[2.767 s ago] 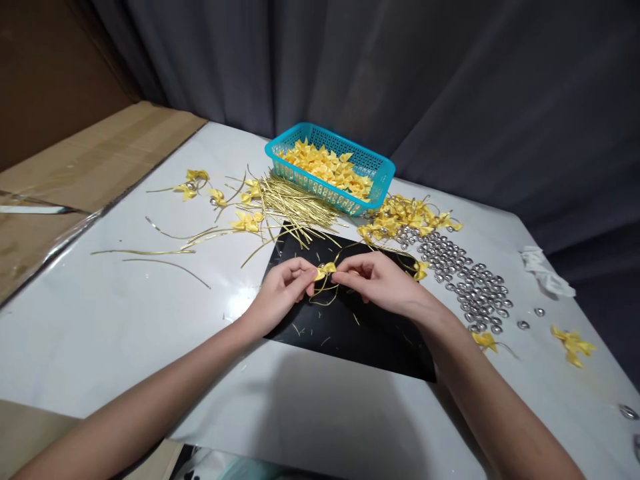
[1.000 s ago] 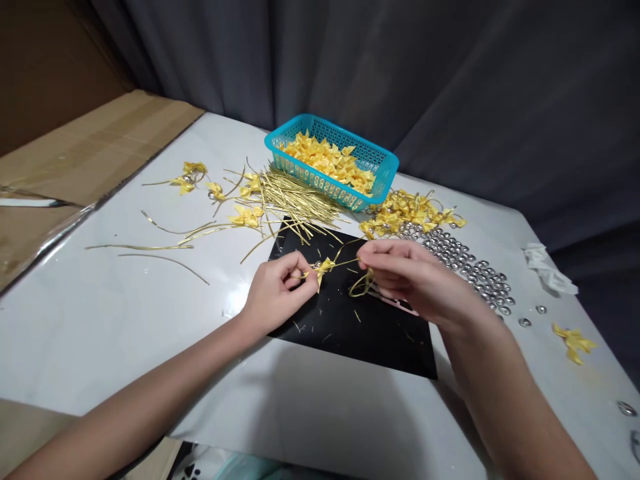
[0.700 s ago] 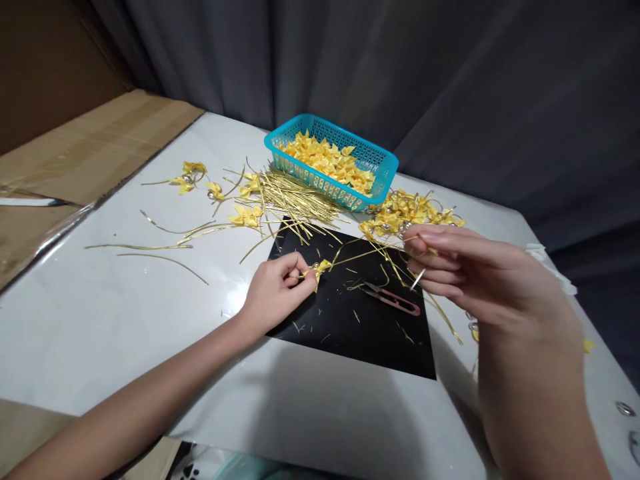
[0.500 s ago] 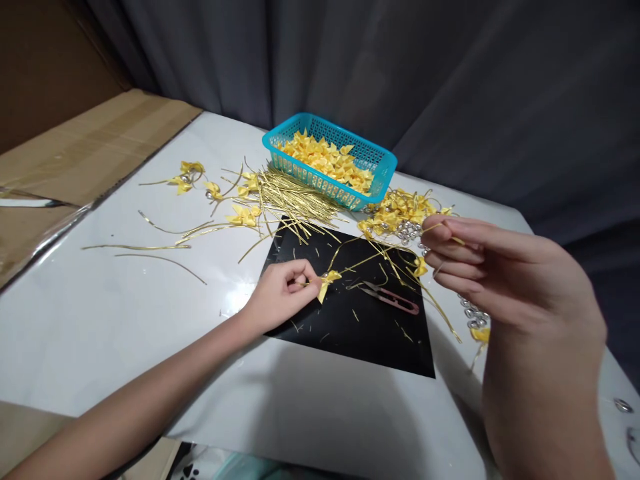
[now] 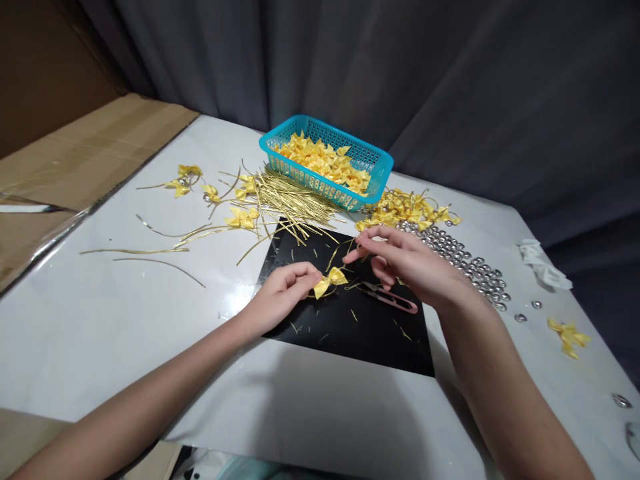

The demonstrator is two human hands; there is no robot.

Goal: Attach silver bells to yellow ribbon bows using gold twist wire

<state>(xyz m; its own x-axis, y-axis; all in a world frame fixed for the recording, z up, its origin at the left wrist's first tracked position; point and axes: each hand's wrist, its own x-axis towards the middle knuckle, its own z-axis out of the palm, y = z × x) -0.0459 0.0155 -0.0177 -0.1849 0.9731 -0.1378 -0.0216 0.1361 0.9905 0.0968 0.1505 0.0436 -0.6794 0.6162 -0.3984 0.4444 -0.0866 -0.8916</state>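
Note:
My left hand [image 5: 287,290] is closed, with thumb and forefinger pinching a small yellow ribbon bow [image 5: 330,283] by its left side. A thin gold cord curves just below the bow. My right hand [image 5: 405,260] is a short way to the right, over the black mat [image 5: 345,337]. Its fingertips are pinched by a thin strand of gold cord, with the other fingers loosely bent. Beneath this hand lie pink-handled thread snips [image 5: 395,301], partly covered by it. Short gold clippings are scattered over the mat.
A turquoise basket [image 5: 385,183] full of yellow bows stands at the back. In front of it lies a pile of gold cords [image 5: 295,197]. Finished-looking bows with cords [image 5: 400,207] and many silver beads [image 5: 480,270] lie to the right. Cardboard [image 5: 100,143] borders the left.
My right hand has come down and left from its raised position, closer to the bow. The cord stretched between the hands has slackened. My left hand keeps the bow, which now faces up more.

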